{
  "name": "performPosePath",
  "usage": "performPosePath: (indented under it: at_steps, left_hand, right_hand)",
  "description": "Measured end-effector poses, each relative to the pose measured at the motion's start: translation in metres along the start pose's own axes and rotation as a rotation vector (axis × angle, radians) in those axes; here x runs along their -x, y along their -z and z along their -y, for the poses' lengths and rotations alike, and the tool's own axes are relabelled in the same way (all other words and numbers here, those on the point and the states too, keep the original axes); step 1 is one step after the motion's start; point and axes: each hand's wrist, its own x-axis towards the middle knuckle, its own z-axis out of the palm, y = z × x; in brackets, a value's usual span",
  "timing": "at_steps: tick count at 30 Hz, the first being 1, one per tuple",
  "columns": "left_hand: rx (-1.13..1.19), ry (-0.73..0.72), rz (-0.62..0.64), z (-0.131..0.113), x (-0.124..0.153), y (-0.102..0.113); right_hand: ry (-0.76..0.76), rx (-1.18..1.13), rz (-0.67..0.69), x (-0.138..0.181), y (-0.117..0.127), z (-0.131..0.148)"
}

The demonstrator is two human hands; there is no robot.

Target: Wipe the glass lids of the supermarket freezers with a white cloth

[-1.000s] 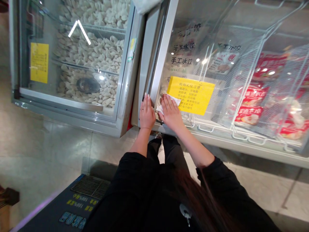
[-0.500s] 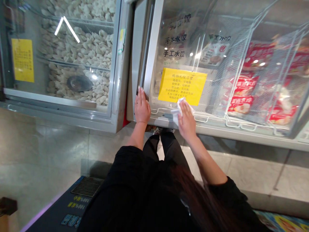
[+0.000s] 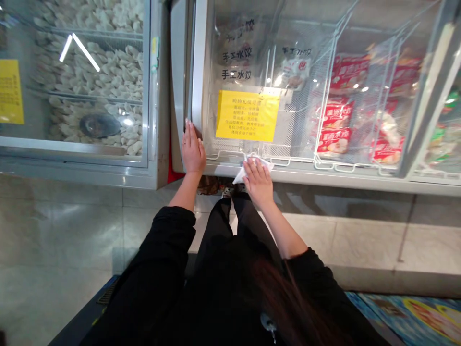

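Observation:
My right hand (image 3: 260, 185) lies over a white cloth (image 3: 239, 177), pressing it on the front edge of a chest freezer with a glass lid (image 3: 306, 115). The cloth sticks out on both sides of the fingers. Just beyond it, a yellow paper notice (image 3: 248, 115) is stuck on the glass. My left hand (image 3: 194, 151) rests flat on the freezer's left corner, beside the metal lid frame (image 3: 199, 62). Its fingers are straight, point away from me, and hold nothing.
A second freezer (image 3: 90, 174) stands at left, with white dumplings (image 3: 122, 67) and a dark scoop (image 3: 99, 126) under glass. Red food packets (image 3: 336, 122) lie in wire baskets inside the right freezer. A dark box-shaped unit (image 3: 84, 307) is behind me at lower left.
My right hand has drawn the cloth from the notice's lower edge toward me, onto the freezer's front edge. The left hand stays at the corner. The view has shifted to the right.

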Motion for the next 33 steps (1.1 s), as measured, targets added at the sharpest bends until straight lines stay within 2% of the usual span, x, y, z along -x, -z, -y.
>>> performPosePath:
  at_steps: [2, 4, 6, 8, 10, 12, 15, 17, 20, 23, 25, 27, 33]
  left_hand:
    - [-0.010, 0.014, -0.014, -0.004, -0.001, 0.000]
    - [-0.031, 0.046, -0.038, -0.013, 0.002, -0.001]
    - [-0.036, 0.079, -0.043, -0.031, 0.012, -0.006]
    - [-0.023, 0.075, -0.004, -0.057, 0.029, -0.015]
    - [-0.022, 0.019, 0.080, -0.088, 0.053, -0.029]
    - [-0.041, -0.065, 0.210, -0.118, 0.077, -0.045]
    - [-0.084, -0.203, 0.395, -0.145, 0.103, -0.062]
    - [-0.130, -0.239, 0.471, -0.149, 0.111, -0.065]
    - [-0.211, -0.207, 0.519, -0.138, 0.111, -0.055]
    - [-0.268, -0.170, 0.543, -0.124, 0.108, -0.039]
    - [-0.288, -0.140, 0.542, -0.118, 0.108, -0.030]
    - [-0.294, -0.120, 0.539, -0.116, 0.109, -0.026]
    - [-0.277, -0.070, 0.531, -0.120, 0.110, -0.028]
  right_hand:
    - [-0.088, 0.006, -0.022, 0.020, 0.002, -0.036]
    - [-0.149, -0.007, -0.035, 0.031, 0.001, -0.056]
    - [-0.210, -0.030, -0.055, 0.031, 0.000, -0.058]
    - [-0.245, -0.054, -0.068, 0.025, -0.002, -0.046]
    - [-0.197, -0.066, -0.058, 0.018, -0.002, -0.034]
    - [-0.073, -0.069, -0.025, 0.015, 0.000, -0.032]
    - [-0.007, -0.053, 0.014, 0.025, 0.006, -0.056]
    - [-0.090, -0.028, 0.032, 0.038, 0.011, -0.085]
    - [-0.242, 0.007, 0.070, 0.057, 0.021, -0.129]
    - [-0.352, 0.018, 0.079, 0.062, 0.027, -0.150]
    - [-0.395, 0.016, 0.067, 0.058, 0.026, -0.145]
    - [-0.388, 0.005, 0.066, 0.049, 0.023, -0.128]
    - [-0.054, -0.108, 0.153, 0.023, 0.016, -0.065]
